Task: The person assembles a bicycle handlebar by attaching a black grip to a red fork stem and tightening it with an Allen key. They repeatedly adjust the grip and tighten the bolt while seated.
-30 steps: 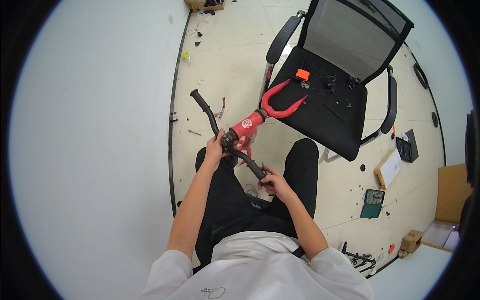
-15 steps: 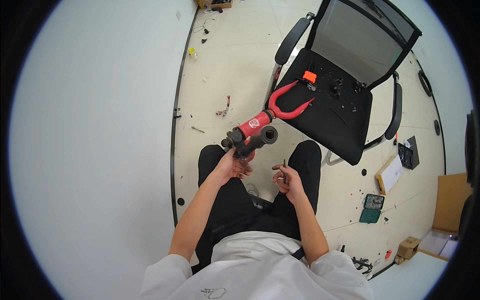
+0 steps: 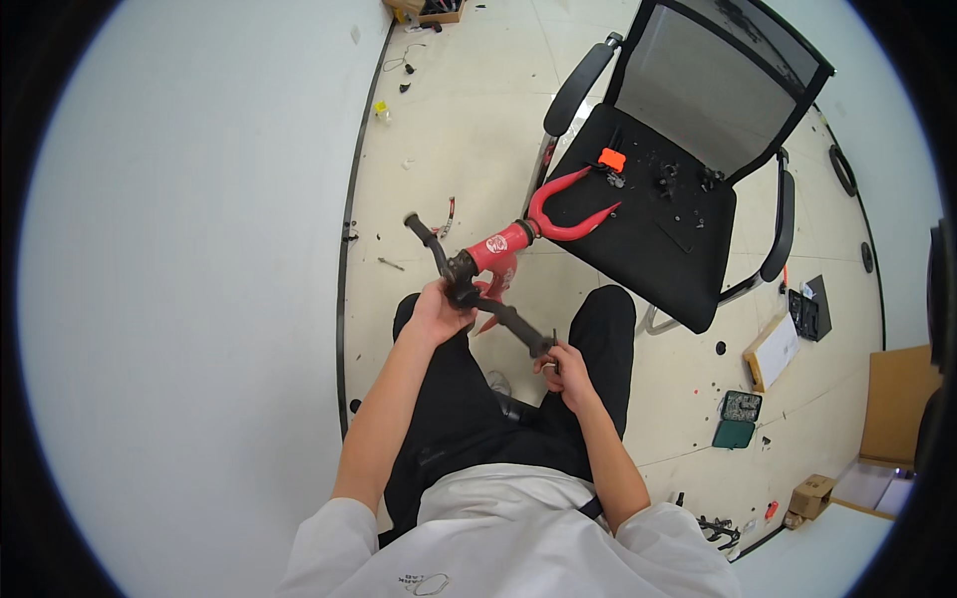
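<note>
A small red bike frame [image 3: 495, 247] with a red fork [image 3: 541, 216] lies in front of me, the fork tips over the black chair seat [image 3: 653, 249]. At the head tube's near end sits a black handlebar [image 3: 510, 321], its two grips pointing far left and near right. My left hand [image 3: 439, 314] is closed round the dark stem at the handlebar's middle. Next to the near grip's end, my right hand [image 3: 566, 377] is closed on a thin dark rod-shaped tool [image 3: 555, 339]; its kind is too small to tell. Whether that hand also touches the grip is unclear.
The chair seat carries an orange block [image 3: 611, 159] and several small dark parts. On the floor at right are an open green case [image 3: 736, 424], a black tool case [image 3: 805, 314] and a cardboard box [image 3: 812, 495]. A white wall [image 3: 199, 299] stands close on my left.
The handlebar has swung round in my left hand, so one grip now reaches toward my right hand and the other points far left. My right hand's fingers have closed more around the tool.
</note>
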Tool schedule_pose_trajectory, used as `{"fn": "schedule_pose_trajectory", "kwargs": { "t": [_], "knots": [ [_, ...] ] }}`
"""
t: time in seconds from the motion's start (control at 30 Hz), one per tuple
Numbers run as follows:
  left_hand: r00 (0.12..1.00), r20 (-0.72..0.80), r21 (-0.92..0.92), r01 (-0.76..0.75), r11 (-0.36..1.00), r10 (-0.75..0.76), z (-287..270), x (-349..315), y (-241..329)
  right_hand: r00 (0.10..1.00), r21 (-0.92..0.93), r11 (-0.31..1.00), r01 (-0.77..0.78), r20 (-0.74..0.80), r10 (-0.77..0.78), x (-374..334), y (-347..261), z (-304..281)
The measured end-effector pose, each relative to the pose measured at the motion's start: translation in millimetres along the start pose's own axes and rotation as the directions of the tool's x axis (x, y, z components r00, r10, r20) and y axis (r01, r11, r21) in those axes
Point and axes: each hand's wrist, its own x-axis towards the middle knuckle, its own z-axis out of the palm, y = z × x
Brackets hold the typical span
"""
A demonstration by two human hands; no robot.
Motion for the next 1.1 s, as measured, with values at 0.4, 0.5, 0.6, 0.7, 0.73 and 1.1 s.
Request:
{"fn": "schedule_pose_trajectory", "kwargs": {
  "t": [0.4, 0.5, 0.6, 0.7, 0.73, 1.1],
  "knots": [
    [0.763, 0.205, 0.535, -0.611, 0.583, 0.613, 19.7, -1.1, 48.6, 1.000, -0.110, 0.994, -0.004, 0.000, 0.004, 3.7, 4.8, 4.6],
    [0.710, 0.261, 0.584, -0.656, 0.479, 0.654, 17.9, -1.2, 49.0, 1.000, -0.136, 0.991, -0.003, -0.005, 0.003, 6.6, 6.6, 5.8],
    [0.684, 0.273, 0.659, -0.645, 0.387, 0.676, 10.0, 4.1, 44.0, 1.000, -0.183, 0.983, 0.005, -0.005, -0.006, 6.0, 7.1, 7.0],
    [0.742, 0.115, 0.695, -0.535, 0.480, 0.660, 6.8, 8.0, 42.2, 1.000, -0.192, 0.981, -0.011, -0.012, 0.009, 6.8, 7.0, 7.8],
    [0.776, 0.014, 0.651, -0.486, 0.583, 0.631, 7.2, 9.2, 36.2, 1.000, -0.198, 0.980, -0.007, -0.014, 0.004, 7.4, 7.4, 7.2],
    [0.987, 0.022, 0.246, 0.149, 0.958, -0.160, -20.6, 6.9, 9.0, 1.000, -0.232, 0.973, 0.009, -0.009, -0.011, 8.8, 11.4, 6.1]
  ]
}}
